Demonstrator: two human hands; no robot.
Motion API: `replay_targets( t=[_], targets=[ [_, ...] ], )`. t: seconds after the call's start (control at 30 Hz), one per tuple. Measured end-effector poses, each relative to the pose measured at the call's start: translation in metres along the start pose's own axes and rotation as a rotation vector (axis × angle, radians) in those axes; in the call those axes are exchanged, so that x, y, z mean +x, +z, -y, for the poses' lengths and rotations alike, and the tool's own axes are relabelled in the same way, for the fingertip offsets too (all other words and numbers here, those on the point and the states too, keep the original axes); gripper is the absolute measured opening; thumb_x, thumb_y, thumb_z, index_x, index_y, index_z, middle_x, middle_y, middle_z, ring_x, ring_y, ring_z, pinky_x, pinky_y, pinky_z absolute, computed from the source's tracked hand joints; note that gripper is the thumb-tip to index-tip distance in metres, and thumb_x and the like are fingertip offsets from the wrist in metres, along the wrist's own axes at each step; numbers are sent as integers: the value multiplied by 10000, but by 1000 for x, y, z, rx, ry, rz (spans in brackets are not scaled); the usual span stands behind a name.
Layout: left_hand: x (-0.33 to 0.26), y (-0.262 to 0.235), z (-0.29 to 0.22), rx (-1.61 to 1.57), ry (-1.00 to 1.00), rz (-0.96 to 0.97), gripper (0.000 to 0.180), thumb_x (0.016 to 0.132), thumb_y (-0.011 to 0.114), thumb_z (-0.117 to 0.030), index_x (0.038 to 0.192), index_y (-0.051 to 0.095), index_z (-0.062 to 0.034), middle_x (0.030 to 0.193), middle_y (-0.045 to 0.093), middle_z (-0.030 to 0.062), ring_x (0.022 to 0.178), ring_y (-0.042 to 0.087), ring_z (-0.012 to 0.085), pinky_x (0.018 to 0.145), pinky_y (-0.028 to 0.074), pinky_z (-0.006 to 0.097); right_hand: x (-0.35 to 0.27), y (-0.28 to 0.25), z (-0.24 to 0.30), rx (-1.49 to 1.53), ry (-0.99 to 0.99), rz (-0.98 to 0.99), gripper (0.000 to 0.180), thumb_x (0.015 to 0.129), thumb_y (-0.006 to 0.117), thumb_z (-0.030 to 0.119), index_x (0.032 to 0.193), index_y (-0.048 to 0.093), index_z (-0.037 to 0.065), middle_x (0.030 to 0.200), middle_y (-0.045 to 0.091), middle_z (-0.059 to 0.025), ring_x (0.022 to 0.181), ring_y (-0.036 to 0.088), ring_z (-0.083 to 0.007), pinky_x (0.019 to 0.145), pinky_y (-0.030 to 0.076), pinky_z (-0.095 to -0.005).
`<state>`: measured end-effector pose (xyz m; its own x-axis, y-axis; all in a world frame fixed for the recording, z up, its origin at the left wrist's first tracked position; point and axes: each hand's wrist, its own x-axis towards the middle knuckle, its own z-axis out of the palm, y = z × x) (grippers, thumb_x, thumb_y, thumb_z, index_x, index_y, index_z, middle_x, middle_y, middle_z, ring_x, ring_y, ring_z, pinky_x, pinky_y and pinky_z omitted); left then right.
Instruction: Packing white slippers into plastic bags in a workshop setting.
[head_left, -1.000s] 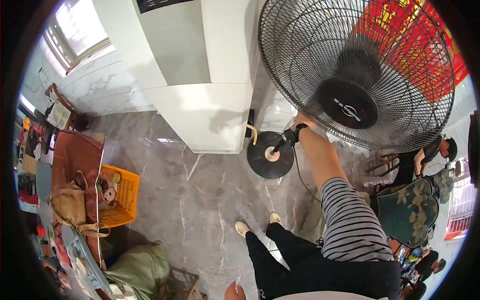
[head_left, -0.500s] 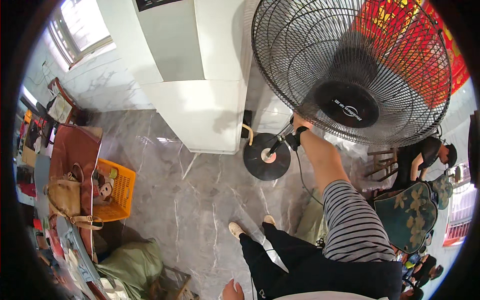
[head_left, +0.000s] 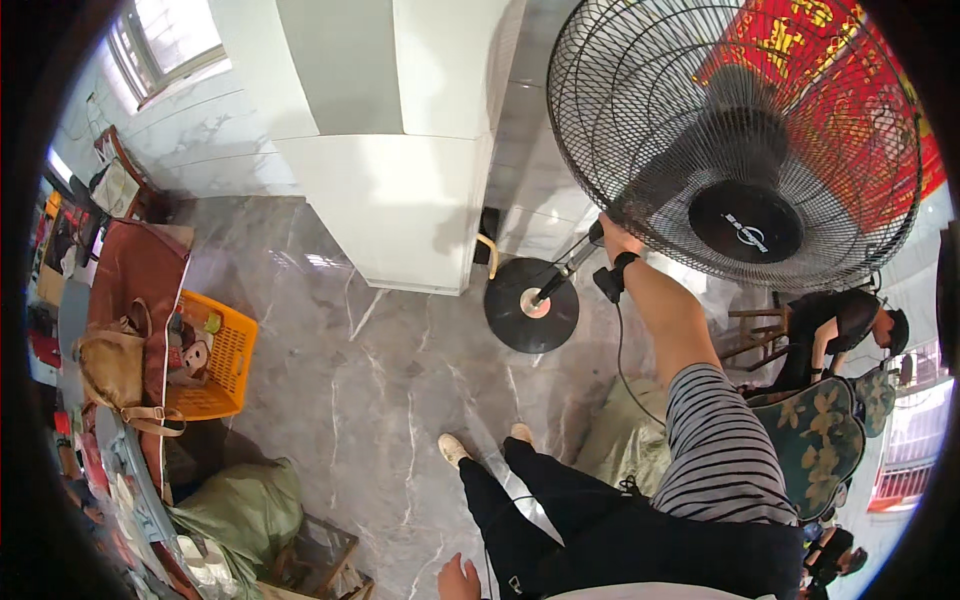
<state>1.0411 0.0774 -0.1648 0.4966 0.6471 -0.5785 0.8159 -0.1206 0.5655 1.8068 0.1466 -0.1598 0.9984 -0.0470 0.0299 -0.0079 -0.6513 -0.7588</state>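
Head view: right hand (head_left: 614, 240) grip wraps the fan pole (head_left: 566, 268), which slants down-left to its base.

Black pedestal fan (head_left: 735, 150), wire cage, tilted pole, round base on marble floor

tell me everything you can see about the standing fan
The standing fan is black, with a large round wire cage around dark blades and a round black hub at the centre. A slim silvery pole runs down to a flat round black base resting on the grey marbled floor, beside a white cabinet. The right hand grips the pole just under the head. A black cord hangs near the wrist.
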Motion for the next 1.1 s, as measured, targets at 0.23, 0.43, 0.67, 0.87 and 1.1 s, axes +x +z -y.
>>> replay_targets(
  t=[0.23,0.43,0.67,0.87,1.1],
  targets=[
    [24,0,-28,64,77,7,474,984,581,-363,1305,566,-14,1133,652,273,1072,618,448,934,494,509,76,21,-75,146,-116,70,718,941,501,613,1424,481,82,1531,421,-102,1364,412,-307,1105,343,-422],
    [22,4,-39,60,178,-100,390,982,582,-297,1248,595,-12,1109,661,267,1038,622,447,901,505,505,107,-1,-75,-293,-300,44,629,932,533,566,1365,536,109,1449,495,-113,1287,468,-338,1070,365,-459],
    [16,4,-48,114,169,-190,372,981,574,-281,1238,620,-16,1122,671,245,1039,627,435,906,505,503,55,6,-72,-95,-192,79,587,949,566,525,1299,582,53,1391,538,-165,1262,489,-342,1097,341,-451],
    [31,-20,-92,186,87,-57,332,908,605,-207,1169,642,-5,987,667,229,918,623,416,792,489,514,71,-1,-76,-261,-219,109,560,970,557,467,1347,558,53,1436,506,-163,1297,467,-343,1104,334,-447],
    [24,-26,-104,201,58,-59,319,922,592,-197,1168,640,0,991,665,229,921,621,416,805,489,505,52,-6,-62,-31,-140,110,594,938,619,438,1362,526,33,1443,491,-159,1300,469,-321,1091,346,-419]
  ],
)
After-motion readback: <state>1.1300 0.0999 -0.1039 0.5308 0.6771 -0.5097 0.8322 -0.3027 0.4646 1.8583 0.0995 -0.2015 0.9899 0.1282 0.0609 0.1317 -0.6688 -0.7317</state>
